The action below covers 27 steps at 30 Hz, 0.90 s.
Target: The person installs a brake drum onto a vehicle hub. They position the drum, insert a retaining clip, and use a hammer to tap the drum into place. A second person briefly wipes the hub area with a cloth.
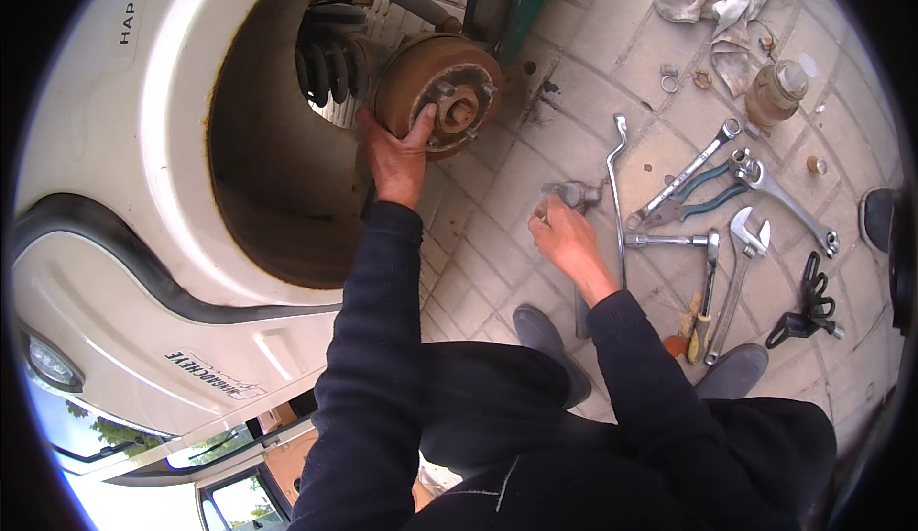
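Brake drum (449,72) rusty, round; left hand (396,156) spread on it; right hand (568,238): grip unclear.

The ground beneath you is pale block paving (478,263). Near its far right corner lie your crumpled, stained rags (734,10), with a brownish jar (771,102) just beside them. Inward from these are a metal ring (669,79) and a rusty nut (703,79). Toward the right edge you have an offset ring wrench (616,196), blue-green-handled pliers (712,204), an adjustable wrench (734,292), a yellow-gripped tool (701,337), possibly a ratchet, and a black puller (810,306). Your grey shoes (547,340) stand at the near edge.
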Motion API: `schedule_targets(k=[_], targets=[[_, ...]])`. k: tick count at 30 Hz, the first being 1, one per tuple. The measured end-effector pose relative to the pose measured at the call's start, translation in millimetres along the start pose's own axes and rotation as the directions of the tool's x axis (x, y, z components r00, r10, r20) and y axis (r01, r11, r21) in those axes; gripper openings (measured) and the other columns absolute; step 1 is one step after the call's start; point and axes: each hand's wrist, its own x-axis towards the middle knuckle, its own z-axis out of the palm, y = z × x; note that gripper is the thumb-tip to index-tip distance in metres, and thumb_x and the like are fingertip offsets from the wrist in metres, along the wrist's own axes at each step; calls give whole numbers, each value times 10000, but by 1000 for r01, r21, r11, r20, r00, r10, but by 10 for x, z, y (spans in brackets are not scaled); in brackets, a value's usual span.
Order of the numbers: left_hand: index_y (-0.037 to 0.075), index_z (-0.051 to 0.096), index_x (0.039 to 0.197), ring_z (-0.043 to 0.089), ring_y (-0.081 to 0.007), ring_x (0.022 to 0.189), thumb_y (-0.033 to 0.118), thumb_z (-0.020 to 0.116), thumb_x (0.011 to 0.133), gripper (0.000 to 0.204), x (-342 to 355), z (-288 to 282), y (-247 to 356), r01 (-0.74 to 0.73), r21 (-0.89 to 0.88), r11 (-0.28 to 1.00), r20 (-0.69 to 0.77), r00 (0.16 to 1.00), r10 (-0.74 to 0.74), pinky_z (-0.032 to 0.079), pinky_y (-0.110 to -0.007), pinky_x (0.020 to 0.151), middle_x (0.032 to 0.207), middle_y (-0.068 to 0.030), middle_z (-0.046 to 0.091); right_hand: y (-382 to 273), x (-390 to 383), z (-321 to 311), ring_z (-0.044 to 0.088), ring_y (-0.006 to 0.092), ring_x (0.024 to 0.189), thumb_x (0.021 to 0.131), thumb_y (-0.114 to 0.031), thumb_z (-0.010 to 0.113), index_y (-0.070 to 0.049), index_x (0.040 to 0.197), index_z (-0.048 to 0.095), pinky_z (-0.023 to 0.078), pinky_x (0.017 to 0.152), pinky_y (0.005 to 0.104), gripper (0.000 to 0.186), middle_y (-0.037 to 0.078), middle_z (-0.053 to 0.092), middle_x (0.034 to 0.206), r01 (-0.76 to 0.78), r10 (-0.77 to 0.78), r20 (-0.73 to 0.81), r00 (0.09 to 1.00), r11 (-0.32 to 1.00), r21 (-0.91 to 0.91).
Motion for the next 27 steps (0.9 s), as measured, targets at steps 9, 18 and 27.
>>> schedule_targets(k=[9, 18, 27], targets=[[-122, 293, 1508, 453, -363, 1373, 347, 857, 840, 992, -112, -5, 203, -18, 81, 997, 76, 997, 12, 352, -425, 1169, 1489, -298, 421, 133, -147, 134, 688, 415, 1007, 921, -253, 621, -48, 1065, 634, 518, 875, 528, 251, 211, 734, 1014, -74, 68, -97, 993, 995, -63], [-64, 180, 1555, 440, -530, 1324, 591, 911, 659, 1329, -250, 357, 560, 123, 627, 769, -128, 990, -54, 445, -558, 1083, 1434, -341, 373, 324, -392, 273, 690, 419, 1012, 910, -242, 612, -22, 1073, 634, 523, 883, 529, 274, 221, 734, 1022, -27, 22, -74, 997, 997, -66], [-37, 166, 1560, 421, -544, 1326, 516, 912, 688, 1274, -243, 367, 611, 213, 559, 802, -135, 977, -165, 492, -575, 1036, 1453, -355, 340, 455, -385, -76, 677, 411, 1030, 911, -300, 614, -46, 1086, 655, 512, 906, 493, 311, 191, 733, 1046, -58, 34, -168, 985, 988, -142]])
